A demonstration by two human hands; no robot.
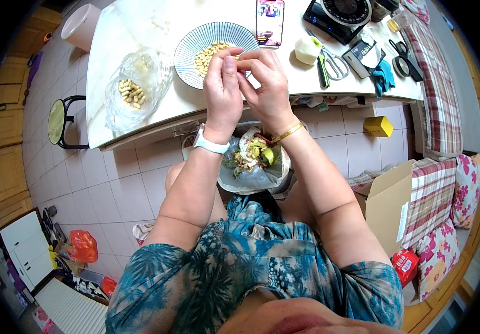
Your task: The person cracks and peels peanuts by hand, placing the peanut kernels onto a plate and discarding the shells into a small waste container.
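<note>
My left hand [221, 92] and my right hand [266, 86] meet over the near edge of a blue-and-white striped plate [187, 53]. Fingers of both are bent and pinched together at the tips; whatever they hold is hidden or too small to make out. Pale yellow kernels [205, 58] lie in the plate. To the left, a clear plastic bag [154, 75] rests on the table with unshelled peanuts [131, 93] in it. Below my wrists stands a lined bin [240, 182] containing peels and scraps [254, 153].
Beyond the plate lies a phone [269, 22]. On the table's right are a peeled pale fruit [307, 50], a green-handled knife [323, 71], scissors [337, 67], a blue cloth [383, 78] and a black scale [329, 25]. A stool [57, 122] stands left; a cardboard box [387, 209] sits right.
</note>
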